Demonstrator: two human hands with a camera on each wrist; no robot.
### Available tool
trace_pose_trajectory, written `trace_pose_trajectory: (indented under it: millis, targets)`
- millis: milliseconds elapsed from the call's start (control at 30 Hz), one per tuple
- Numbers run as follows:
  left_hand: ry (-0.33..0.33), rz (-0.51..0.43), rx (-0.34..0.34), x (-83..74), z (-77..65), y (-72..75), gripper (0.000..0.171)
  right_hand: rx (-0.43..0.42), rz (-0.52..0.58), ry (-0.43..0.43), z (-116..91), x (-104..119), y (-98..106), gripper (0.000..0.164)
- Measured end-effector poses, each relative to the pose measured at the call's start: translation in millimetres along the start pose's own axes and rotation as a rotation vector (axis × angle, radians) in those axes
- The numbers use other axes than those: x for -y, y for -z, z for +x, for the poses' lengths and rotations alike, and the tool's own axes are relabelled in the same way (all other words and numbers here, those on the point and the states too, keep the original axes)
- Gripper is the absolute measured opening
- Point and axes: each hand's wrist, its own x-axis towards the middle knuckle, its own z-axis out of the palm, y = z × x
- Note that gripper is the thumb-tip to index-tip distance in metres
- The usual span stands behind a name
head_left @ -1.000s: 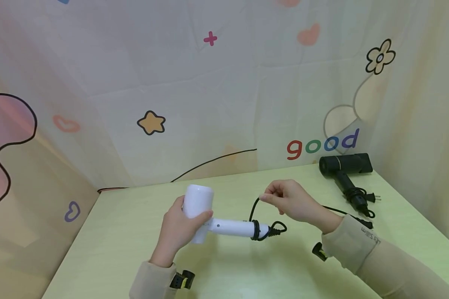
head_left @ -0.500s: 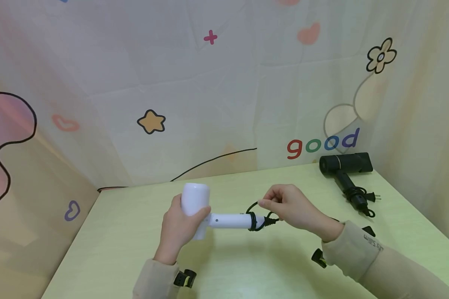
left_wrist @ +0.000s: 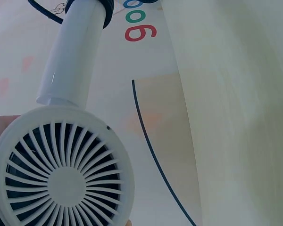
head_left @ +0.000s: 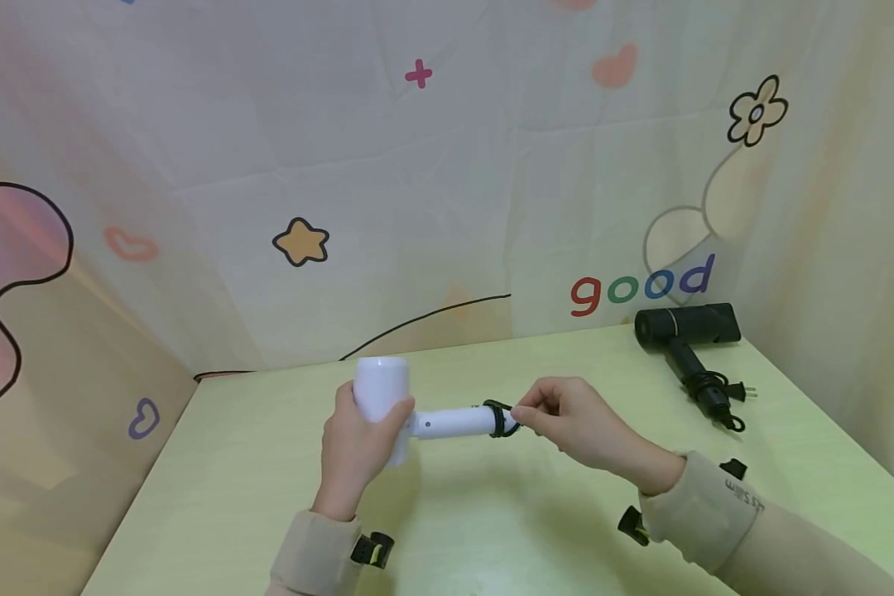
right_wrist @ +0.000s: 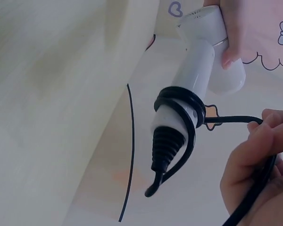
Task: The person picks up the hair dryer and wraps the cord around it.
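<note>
A white hair dryer (head_left: 458, 422) is held up over the table, its handle pointing right. My left hand (head_left: 361, 447) grips its barrel, with the thumb on the near side. The slatted round intake grille (left_wrist: 66, 186) fills the lower left of the left wrist view. Black power cord (right_wrist: 181, 101) is wound round the handle's end, near the ribbed strain relief (right_wrist: 167, 146). My right hand (head_left: 577, 426) pinches the cord's loose stretch (right_wrist: 233, 119) between thumb and fingers, just beside the handle end. From there the cord runs back through the palm in the right wrist view.
A black hair dryer (head_left: 689, 327) lies at the table's back right corner, its cord wrapped on the handle and its plug (head_left: 741, 391) pointing right. A printed curtain (head_left: 447, 182) hangs behind the pale table (head_left: 216, 497).
My right hand has come down and round the handle's end with the cord, drawing it closer in. The white hair dryer has risen slightly and its handle has tipped upward.
</note>
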Motion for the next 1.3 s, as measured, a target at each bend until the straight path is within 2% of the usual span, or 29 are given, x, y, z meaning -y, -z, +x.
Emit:
trace_pose_trajectory:
  millis: [267,500,833,1300]
  targets:
    - [0.017,-0.011,-0.038,-1.1,3.1,1.3,0.077,0.000,0.018,0.019,-3,0,-3,0.012]
    - [0.047,-0.023,-0.073,2.4,4.7,2.9,0.079,0.011,0.027,0.038,-6,-4,-10,0.015]
    - [0.049,-0.063,-0.088,5.9,8.9,2.5,0.080,0.039,0.050,0.009,-15,-8,-13,0.018]
    - [0.082,-0.065,-0.090,12.1,12.4,5.8,0.081,0.093,0.039,0.027,-24,-20,-24,0.017]
